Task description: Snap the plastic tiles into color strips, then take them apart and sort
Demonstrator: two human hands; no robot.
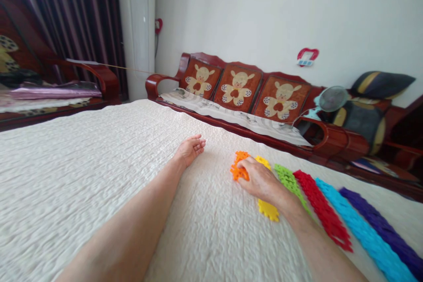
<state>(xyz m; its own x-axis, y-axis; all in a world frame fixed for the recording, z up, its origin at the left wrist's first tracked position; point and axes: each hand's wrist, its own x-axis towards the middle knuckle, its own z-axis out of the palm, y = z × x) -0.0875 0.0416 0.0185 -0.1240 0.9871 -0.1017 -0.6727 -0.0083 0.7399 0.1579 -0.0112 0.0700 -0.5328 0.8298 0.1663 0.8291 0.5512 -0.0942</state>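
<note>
My right hand (261, 178) has its thumb and fingers closed about an orange toothed plastic piece (240, 171) on the white quilted cover (205, 229). Partly under that hand and wrist lies a row of yellow toothed pieces (268, 210); its middle is hidden. My left hand (191, 150) rests on the cover to the left of the orange piece, palm turned inward, fingers loosely bent and holding nothing. Right of the yellow row run overlapping rows of green (288, 177), red (322, 207), light blue (363, 233) and purple (380, 222) pieces.
Beyond the cover's far edge stands a wooden sofa (211, 116) with bear-patterned cushions (236, 88). A small fan (332, 98) is at its right end. On the left is a wooden armchair (107, 81) holding a folded pink item (56, 91).
</note>
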